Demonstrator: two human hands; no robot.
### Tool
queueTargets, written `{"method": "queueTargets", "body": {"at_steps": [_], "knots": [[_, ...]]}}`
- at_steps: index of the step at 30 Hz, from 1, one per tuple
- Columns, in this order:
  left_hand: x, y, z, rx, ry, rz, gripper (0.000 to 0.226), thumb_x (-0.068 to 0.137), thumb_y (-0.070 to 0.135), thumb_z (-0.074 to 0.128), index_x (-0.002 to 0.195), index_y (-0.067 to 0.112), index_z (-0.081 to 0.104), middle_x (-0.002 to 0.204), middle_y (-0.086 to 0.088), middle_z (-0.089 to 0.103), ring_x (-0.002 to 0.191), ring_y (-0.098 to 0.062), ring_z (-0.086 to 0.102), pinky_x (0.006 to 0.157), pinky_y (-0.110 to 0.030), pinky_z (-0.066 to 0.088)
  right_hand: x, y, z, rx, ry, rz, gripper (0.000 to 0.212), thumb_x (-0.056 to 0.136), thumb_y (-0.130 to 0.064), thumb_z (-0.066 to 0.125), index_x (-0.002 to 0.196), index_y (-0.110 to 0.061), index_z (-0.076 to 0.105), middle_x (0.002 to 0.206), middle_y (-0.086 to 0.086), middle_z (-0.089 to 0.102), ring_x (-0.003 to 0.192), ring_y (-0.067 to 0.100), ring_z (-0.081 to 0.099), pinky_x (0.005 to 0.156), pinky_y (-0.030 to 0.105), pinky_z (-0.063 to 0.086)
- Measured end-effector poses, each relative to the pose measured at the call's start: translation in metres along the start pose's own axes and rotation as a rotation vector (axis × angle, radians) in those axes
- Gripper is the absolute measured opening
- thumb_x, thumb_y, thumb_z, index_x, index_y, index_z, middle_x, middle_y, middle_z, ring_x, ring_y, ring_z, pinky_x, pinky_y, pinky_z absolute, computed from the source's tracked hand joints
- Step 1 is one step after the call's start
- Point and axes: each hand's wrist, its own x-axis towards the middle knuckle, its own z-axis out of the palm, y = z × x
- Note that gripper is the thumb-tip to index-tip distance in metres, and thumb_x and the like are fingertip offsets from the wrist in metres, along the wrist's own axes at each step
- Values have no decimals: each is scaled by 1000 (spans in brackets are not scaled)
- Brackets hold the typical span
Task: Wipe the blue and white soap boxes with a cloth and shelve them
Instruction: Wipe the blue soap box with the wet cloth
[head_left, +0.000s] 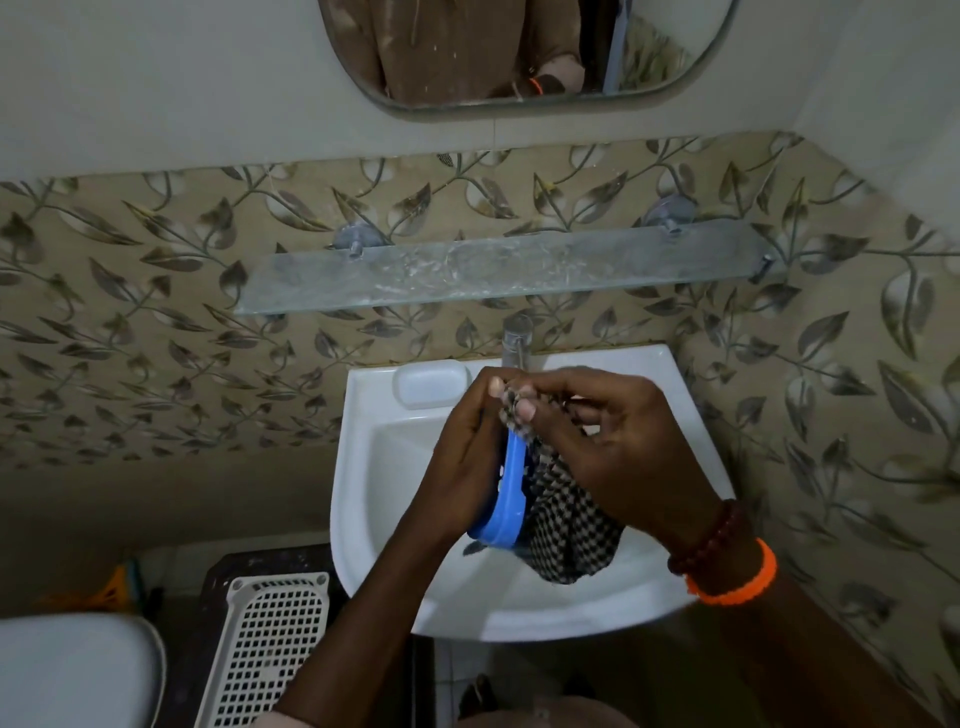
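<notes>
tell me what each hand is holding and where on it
The left hand holds the blue soap box on edge, along its left side. The right hand presses the checked cloth against the box's upper end.

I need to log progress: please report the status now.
Left hand holds blue soap box over sink; right hand rubs it with checked cloth. Glass shelf bare.
</notes>
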Motion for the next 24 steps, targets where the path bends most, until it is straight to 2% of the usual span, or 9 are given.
{"method": "queueTargets", "body": {"at_steps": [4,7,10,11,13,17,19,21,24], "knots": [[3,-2,-6,-23,59,1,49,109,45,32,100,3,57,77,10,56,71,-7,54,72,-22,47,-30,0,12,-260,-138,-203,21,93,-24,68,110,-15,76,94,-1,73,83,3,66,79,13,54],[0,-7,1,-43,51,-80,57,106,55,27,91,10,59,70,9,49,63,-5,49,67,-21,45,-33,0,17,-234,-109,-208,19,92,-19,70,109,-14,77,94,0,74,85,6,68,79,18,55],[2,-6,5,-333,-40,-310,64,90,79,31,65,28,62,55,10,50,54,-3,54,57,-22,48,-20,-2,17,-219,-20,-207,19,89,-12,74,108,-11,77,93,2,75,84,8,69,76,25,57],[5,-6,3,-375,-46,-348,67,89,82,34,60,27,60,52,9,47,52,-2,55,53,-27,49,-17,-2,18,-226,-2,-204,19,89,-12,74,108,-10,77,92,3,75,83,9,69,76,26,57],[11,-6,-1,-327,-31,-361,70,92,80,39,61,19,57,52,1,41,49,-1,52,48,-39,48,-21,-2,21,-246,2,-193,20,90,-15,73,109,-12,76,93,4,75,83,8,69,76,23,57],[13,0,-9,-235,45,-348,48,94,70,51,64,36,69,61,8,51,46,-7,48,46,-20,44,-46,-3,22,-175,-199,-150,22,94,-21,69,115,-24,74,97,-3,70,83,1,67,74,7,51],[11,0,-10,-207,31,-341,48,102,58,47,65,40,72,61,14,58,49,-2,54,50,-16,47,-43,-5,17,-194,-230,-175,22,93,-20,70,114,-21,75,97,-3,71,86,3,68,76,17,56],[8,0,-8,-176,-24,-331,53,106,52,44,60,36,65,58,17,58,52,0,54,56,-15,47,-28,-5,11,-238,-156,-216,19,92,-16,71,110,-13,76,93,1,74,83,8,68,76,27,57],[7,6,-4,-193,-52,-343,59,108,46,40,54,32,60,54,15,59,51,1,55,54,-14,46,-5,-8,4,-306,-10,-272,19,88,-8,73,107,-7,77,91,4,75,80,13,68,74,29,57]]}}
